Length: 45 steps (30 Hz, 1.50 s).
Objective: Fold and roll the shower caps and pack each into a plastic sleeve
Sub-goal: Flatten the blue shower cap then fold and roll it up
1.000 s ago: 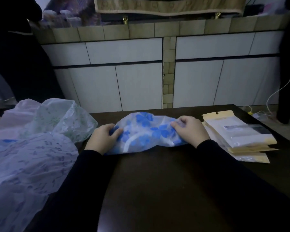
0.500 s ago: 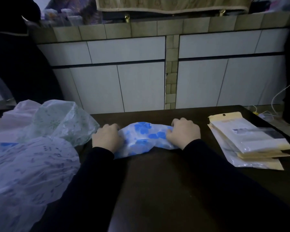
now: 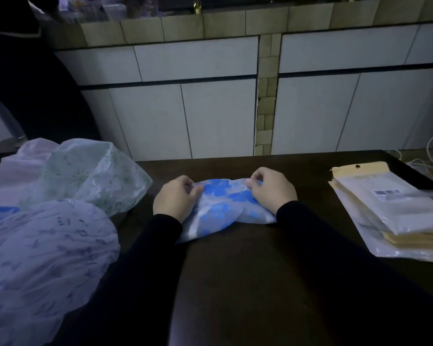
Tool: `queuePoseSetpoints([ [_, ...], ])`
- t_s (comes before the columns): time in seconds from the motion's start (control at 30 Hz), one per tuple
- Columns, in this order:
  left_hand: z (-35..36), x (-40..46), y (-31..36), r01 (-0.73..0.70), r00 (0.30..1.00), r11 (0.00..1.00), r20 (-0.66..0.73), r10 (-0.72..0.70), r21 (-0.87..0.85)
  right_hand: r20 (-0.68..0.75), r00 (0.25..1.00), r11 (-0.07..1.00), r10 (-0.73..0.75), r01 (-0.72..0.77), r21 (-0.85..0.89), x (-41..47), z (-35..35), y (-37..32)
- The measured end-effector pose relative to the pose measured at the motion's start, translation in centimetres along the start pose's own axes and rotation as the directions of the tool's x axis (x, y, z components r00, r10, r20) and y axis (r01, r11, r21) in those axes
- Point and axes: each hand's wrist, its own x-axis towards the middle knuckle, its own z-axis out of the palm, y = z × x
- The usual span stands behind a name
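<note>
Both hands work one blue-flowered shower cap at the middle of the dark table: the left hand pinches its left end with curled fingers, and the right hand pinches its right end. Loose shower caps lie heaped at the left; a stack of plastic sleeves lies well apart at the right.
</note>
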Motion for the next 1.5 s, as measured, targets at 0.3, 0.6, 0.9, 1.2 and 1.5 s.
queuePoseSetpoints([
  [0.3,-0.4,-0.7,1.6,-0.178,0.965,0.971,-0.167,0.204,0.158,-0.076,0.989,0.975,-0.125,0.108,-0.195,0.1,0.6,-0.1],
  [0.6,-0.2,-1.6,1.0,-0.195,0.894,0.929,0.446,0.037,0.314,-0.080,0.995,0.974,-0.064,0.045,-0.223,-0.3,0.6,-0.2],
  [0.9,-0.8,-2.6,2.1,-0.307,0.934,0.877,0.295,0.203,0.370,0.315,0.907,0.865,-0.281,0.381,-0.326,-4.5,-0.1,-3.7],
  [1.2,-1.6,-3.2,-0.9,-0.164,0.891,0.919,0.454,-0.018,0.359,0.526,0.837,0.852,-0.149,0.379,-0.361,-2.6,-1.2,0.1],
  [1.5,-2.3,-3.5,1.3,-0.293,0.921,0.906,0.346,0.180,0.306,0.313,0.913,0.783,-0.261,0.390,-0.485,-4.4,-1.9,-2.0],
])
